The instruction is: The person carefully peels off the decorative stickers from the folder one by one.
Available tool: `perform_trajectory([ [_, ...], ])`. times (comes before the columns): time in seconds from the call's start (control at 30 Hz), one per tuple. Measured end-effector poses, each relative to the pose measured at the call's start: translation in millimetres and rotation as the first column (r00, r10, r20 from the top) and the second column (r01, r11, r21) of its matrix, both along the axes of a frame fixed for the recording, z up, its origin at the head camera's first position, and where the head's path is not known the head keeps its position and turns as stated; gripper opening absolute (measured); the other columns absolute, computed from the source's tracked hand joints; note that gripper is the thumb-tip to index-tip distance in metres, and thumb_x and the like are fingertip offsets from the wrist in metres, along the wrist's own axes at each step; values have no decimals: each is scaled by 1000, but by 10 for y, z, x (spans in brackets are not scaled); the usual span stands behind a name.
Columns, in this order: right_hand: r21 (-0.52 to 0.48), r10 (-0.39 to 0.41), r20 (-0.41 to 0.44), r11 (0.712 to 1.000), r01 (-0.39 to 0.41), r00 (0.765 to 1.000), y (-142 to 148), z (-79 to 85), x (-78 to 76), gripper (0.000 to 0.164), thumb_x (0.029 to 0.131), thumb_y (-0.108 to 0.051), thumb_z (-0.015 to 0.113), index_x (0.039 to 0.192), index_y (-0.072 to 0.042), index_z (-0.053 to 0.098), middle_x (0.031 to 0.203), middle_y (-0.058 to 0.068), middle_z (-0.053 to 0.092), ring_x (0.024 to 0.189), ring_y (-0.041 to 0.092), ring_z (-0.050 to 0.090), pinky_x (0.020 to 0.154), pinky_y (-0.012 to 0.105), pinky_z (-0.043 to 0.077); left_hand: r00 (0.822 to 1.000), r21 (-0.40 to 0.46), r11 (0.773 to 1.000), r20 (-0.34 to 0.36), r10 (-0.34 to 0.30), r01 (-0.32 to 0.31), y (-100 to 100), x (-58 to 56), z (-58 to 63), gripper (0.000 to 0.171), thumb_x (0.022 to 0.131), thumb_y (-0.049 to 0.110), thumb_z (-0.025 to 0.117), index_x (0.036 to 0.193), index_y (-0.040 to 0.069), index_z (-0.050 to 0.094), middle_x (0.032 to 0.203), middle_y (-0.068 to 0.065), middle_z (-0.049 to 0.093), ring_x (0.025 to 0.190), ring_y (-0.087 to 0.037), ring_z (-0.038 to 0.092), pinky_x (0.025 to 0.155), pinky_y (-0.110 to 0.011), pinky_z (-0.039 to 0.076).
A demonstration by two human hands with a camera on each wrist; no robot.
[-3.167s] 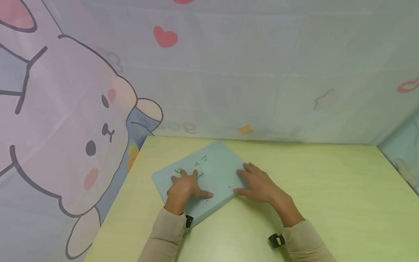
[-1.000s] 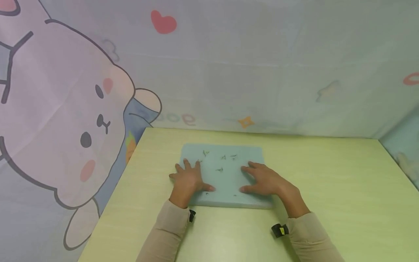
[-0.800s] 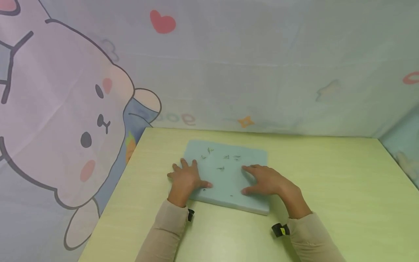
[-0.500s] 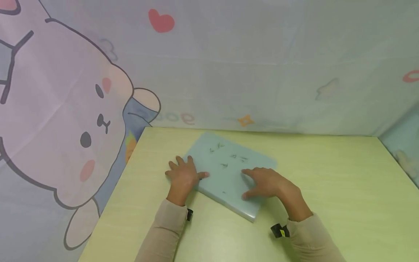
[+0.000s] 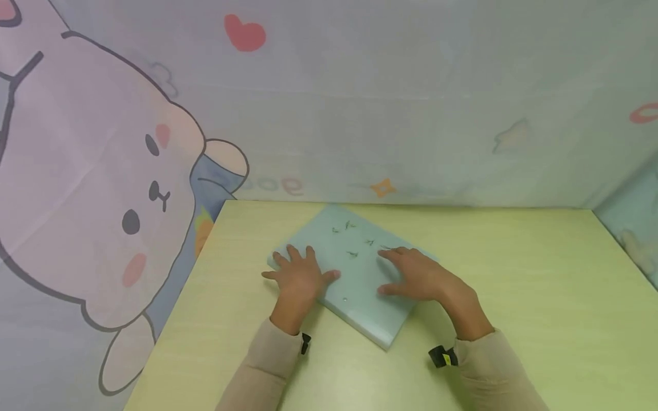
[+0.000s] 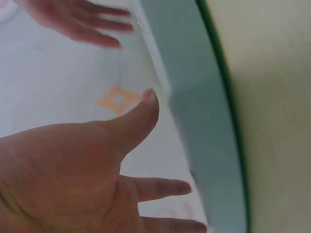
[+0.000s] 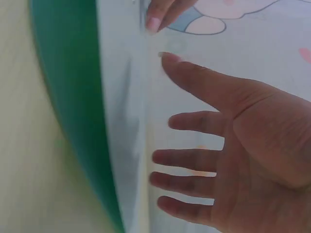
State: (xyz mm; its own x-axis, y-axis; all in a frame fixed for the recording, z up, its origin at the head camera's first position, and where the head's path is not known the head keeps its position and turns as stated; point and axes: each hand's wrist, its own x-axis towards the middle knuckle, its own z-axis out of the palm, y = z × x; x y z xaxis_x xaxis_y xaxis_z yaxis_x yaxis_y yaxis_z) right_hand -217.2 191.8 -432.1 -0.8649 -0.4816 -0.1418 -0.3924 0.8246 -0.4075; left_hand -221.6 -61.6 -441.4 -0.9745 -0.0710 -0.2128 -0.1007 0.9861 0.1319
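Note:
In the head view a flat, thick pale blue-green case [image 5: 354, 285] lies turned cornerwise on the table. Small leafy sprigs are printed on its top, and a tiny round stud [image 5: 345, 299] shows towards its near edge. My left hand [image 5: 300, 281] lies with spread fingers over the case's left corner. Over the right part of the top is my right hand [image 5: 418, 275], fingers extended and thumb apart, covering some of the print. The left wrist view has the case's side [image 6: 199, 116] close to the fingertips. Straight, parted fingers [image 7: 187, 158] reach to the case in the right wrist view.
The pale yellow-green table [image 5: 534, 285] extends to both sides of the case. Behind it hangs a cloth backdrop [image 5: 411, 103] with a cartoon rabbit on the left. A small black camera [image 5: 443, 357] is strapped at the right sleeve cuff, another [image 5: 305, 343] at the left.
The case has turned clockwise on the table, from its near edge rising to the right, through square-on, to that edge sloping down to the right. Both hands stay over it, shifting slightly.

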Motion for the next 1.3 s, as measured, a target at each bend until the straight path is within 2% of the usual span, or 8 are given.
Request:
perform_trajectory([
  [0.13,-38,-12,-14,999,11,1000,49,-113,-52,85,94,-48,80,158,-3,48,160,30,43,148,52,39,115,66,36,998,28,998,32,-54,53,174,110,58,98,92,75,66,164,13,41,166,-30,31,152,-58,25,107,-83,31],
  [0.27,-41,-40,12,998,41,999,84,-238,-92,90,93,-55,78,161,-6,45,166,31,32,154,53,27,116,71,31,993,42,994,62,-100,98,280,175,49,106,86,78,71,165,14,40,168,-32,26,154,-58,22,107,-83,33],
  [0.4,-41,-51,15,998,52,999,70,-308,-118,94,92,-59,77,163,-7,42,169,30,27,156,53,20,117,73,27,992,36,994,76,-105,103,293,204,33,110,83,79,72,166,15,39,168,-33,23,154,-59,19,106,-81,35],
  [0.6,-11,-53,27,999,54,998,47,-347,-130,96,92,-62,75,163,-7,41,170,30,25,156,53,20,117,74,28,992,43,993,61,-112,110,296,217,21,112,82,82,70,166,14,39,167,-36,23,153,-61,18,107,-80,35],
  [0.87,45,-63,47,997,61,997,-13,-226,-45,97,88,-60,80,161,-6,45,164,33,34,149,58,33,113,71,36,975,-20,977,73,-210,212,241,126,-67,111,84,83,67,167,15,37,167,-37,22,153,-62,16,115,-76,28],
  [1.03,121,-69,36,991,65,997,-70,-125,30,98,87,-61,82,161,-8,46,153,28,50,128,50,52,102,62,48,957,18,961,83,-278,278,171,27,-220,119,80,86,68,169,15,32,170,-36,12,156,-61,4,119,-76,18],
  [1.13,160,-66,39,985,59,997,-95,-68,61,97,87,-61,81,160,-7,46,146,25,58,123,48,56,101,59,50,947,40,953,104,-303,300,148,33,-190,123,77,85,73,169,15,30,171,-34,9,157,-59,0,121,-74,16],
  [1.3,128,-102,78,988,91,992,-40,10,64,90,93,-54,79,160,-6,45,147,23,60,135,46,56,107,60,47,931,56,939,117,-345,340,122,65,-84,123,76,79,80,169,16,30,173,-31,8,158,-57,0,123,-71,15],
])
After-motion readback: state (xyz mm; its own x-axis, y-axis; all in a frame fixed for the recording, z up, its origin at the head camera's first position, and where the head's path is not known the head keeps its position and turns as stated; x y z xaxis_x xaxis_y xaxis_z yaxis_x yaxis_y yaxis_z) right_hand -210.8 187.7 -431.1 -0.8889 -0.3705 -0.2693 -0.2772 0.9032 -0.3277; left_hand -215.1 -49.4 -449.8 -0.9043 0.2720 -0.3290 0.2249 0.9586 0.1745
